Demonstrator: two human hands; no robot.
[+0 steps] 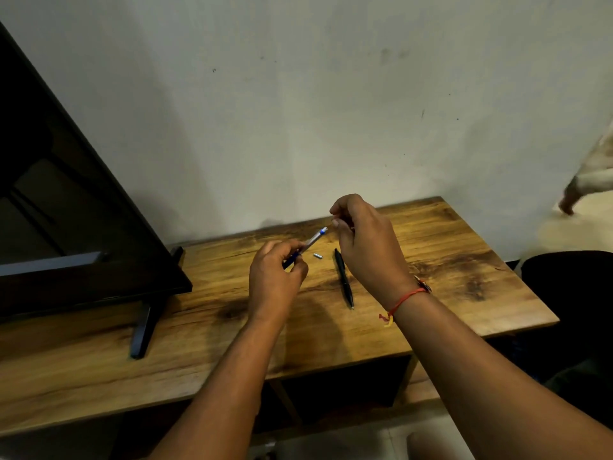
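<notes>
A person stands at a wooden table (464, 260) set against a pale wall (298, 94), both bare forearms reaching out over the tabletop, seen from above and behind the hands

The left hand (275, 277) is raised just above the table, its fingers and thumb curled round the lower end of a blue and silver pen (313, 240). The pen is held off the surface and slants up and to the right, its far end pointing at the other hand

The right hand (365, 244) is held a little higher, with thumb and forefinger pinched together on a thin piece (329, 223) right at the pen's raised end. The piece is too small to identify. The other fingers are loosely curled. A red thread (403, 298) with yellow ends is tied round this wrist

On the table between the 2 hands lies 1 small silver part (317, 255), just below the raised pen. Just to its right a black pen (344, 278) lies flat, its tip pointing toward the person and its far end passing under the right hand

At the left, a dark television (66, 210) stands on the same table, 1 black stand foot (146, 327) angled toward the front edge
</notes>
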